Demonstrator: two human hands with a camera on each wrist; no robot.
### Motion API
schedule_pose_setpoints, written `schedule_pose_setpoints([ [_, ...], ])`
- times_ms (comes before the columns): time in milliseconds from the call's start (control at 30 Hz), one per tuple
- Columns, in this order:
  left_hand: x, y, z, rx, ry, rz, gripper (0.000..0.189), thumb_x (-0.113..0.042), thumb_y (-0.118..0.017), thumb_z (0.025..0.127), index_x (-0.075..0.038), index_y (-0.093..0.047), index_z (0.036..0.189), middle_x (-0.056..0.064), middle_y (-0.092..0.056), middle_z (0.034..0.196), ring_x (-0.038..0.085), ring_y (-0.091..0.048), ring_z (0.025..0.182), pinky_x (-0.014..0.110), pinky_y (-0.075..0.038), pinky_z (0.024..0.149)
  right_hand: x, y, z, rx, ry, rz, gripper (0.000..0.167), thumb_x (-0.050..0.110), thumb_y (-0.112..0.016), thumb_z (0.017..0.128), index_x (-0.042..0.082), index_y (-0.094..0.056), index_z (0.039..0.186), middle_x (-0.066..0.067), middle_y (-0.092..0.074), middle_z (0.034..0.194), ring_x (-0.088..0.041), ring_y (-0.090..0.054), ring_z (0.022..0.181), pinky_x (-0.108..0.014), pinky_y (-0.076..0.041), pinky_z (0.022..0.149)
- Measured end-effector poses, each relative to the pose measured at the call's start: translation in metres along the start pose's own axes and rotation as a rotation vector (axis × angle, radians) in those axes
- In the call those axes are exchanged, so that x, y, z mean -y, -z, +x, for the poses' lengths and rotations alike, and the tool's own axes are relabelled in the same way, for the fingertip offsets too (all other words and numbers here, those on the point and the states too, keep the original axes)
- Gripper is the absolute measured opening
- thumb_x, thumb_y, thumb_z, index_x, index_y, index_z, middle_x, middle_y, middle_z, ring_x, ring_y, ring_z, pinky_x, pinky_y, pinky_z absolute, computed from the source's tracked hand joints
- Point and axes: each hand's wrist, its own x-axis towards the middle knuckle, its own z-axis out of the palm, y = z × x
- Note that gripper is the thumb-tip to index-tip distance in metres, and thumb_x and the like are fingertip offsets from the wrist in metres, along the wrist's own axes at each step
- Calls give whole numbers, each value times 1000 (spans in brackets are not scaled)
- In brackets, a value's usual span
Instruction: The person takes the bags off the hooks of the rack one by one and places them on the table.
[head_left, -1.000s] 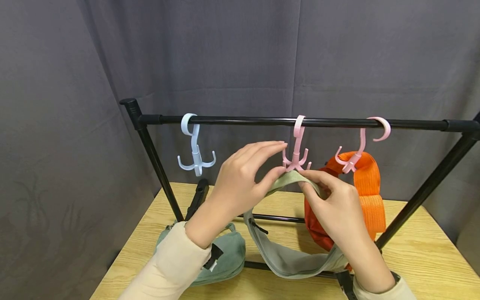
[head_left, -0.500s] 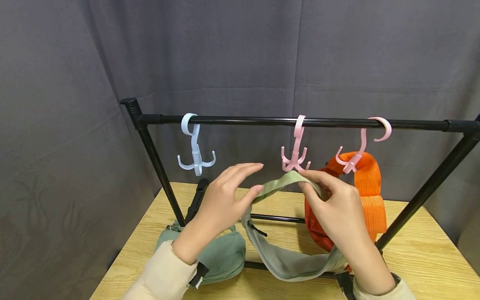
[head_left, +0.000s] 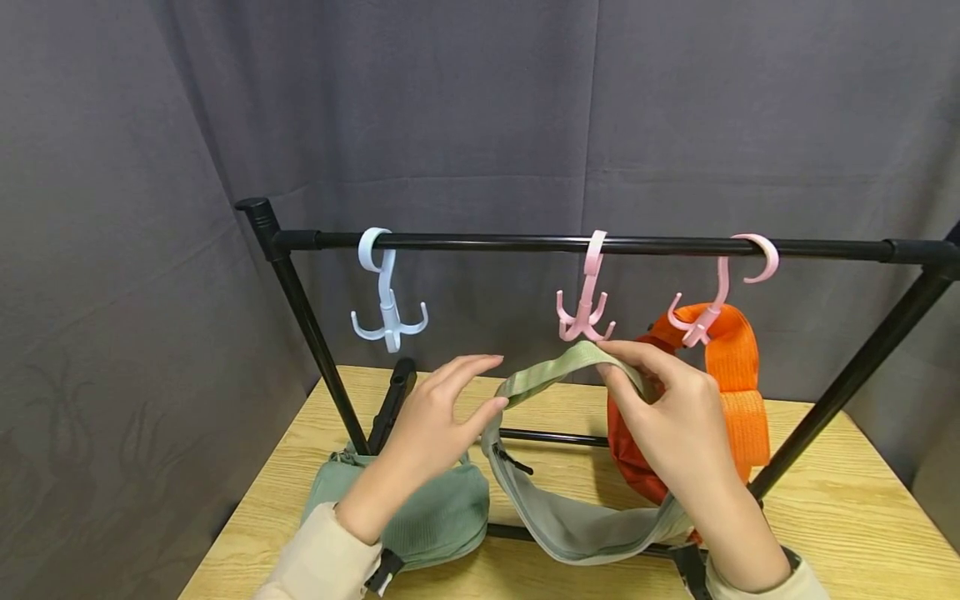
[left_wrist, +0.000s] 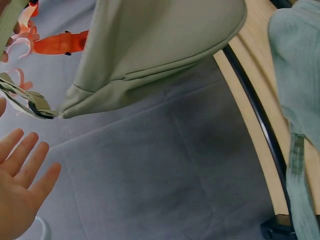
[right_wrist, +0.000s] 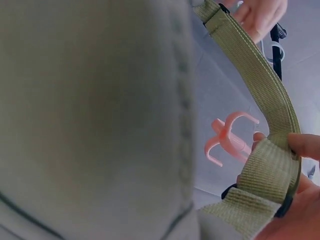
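Note:
My right hand (head_left: 678, 404) pinches the light green webbing strap (head_left: 555, 369) of a grey-green sling bag between thumb and fingers. The bag (head_left: 573, 517) hangs below in a loop, a black zip pull on its left side. Just above the strap's top is the middle pink four-prong hook (head_left: 582, 321); the right wrist view shows this hook (right_wrist: 230, 137) beyond the strap. My left hand (head_left: 431, 425) is left of the strap, fingers extended and thumb apart, its tips near the strap's left bend. In the left wrist view its palm (left_wrist: 20, 190) shows, holding nothing.
A black rail (head_left: 480, 242) runs across, carrying a pale blue hook (head_left: 390, 312) at left and another pink hook (head_left: 705, 321) at right. An orange bag (head_left: 735, 358) hangs from the latter. A teal bag (head_left: 442, 517) lies on the wooden table (head_left: 840, 500) at left.
My left hand has come away from the strap and the middle hook, moving left and down. The right hand keeps its pinch on the strap, nearly still.

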Motion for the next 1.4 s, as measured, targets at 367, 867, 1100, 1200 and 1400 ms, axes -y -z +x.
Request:
schedule_pose_setpoints([
  [367,11,-8,-15,115,188,-65,51,-35,-72,92,-25,-57,139,-8,-60,132,15,-56,121,45,-47,98,0,2,0,-21,14,24,25,5,-77,85,17,-78,108,5,-68,76,-11,-43,59,-22,-31,52],
  [867,24,-20,-28,248,291,-153,56,-40,-69,93,-15,-54,142,2,-63,129,22,-60,116,43,-49,97,1,3,0,-23,9,42,23,6,-76,86,17,-78,107,4,-73,86,-9,-48,63,-18,-35,55],
  [1100,33,-23,-33,391,268,-298,50,-39,-66,95,-17,-56,138,-2,-65,126,21,-61,113,44,-48,96,1,3,1,-23,22,46,24,5,-76,86,17,-78,107,5,-71,83,-9,-45,62,-20,-33,54],
  [1200,38,-24,-37,459,236,-354,46,-36,-68,94,-22,-57,136,-7,-65,125,16,-60,112,42,-48,96,1,3,1,-24,26,31,25,4,-77,85,17,-78,107,4,-71,83,-9,-45,62,-19,-33,55],
  [1400,44,-24,-44,519,215,-431,43,-27,-73,90,-17,-61,130,-7,-68,117,11,-60,110,41,-47,97,1,2,0,-8,9,7,23,7,-77,86,16,-78,107,2,-72,85,-10,-46,63,-19,-34,56],
])
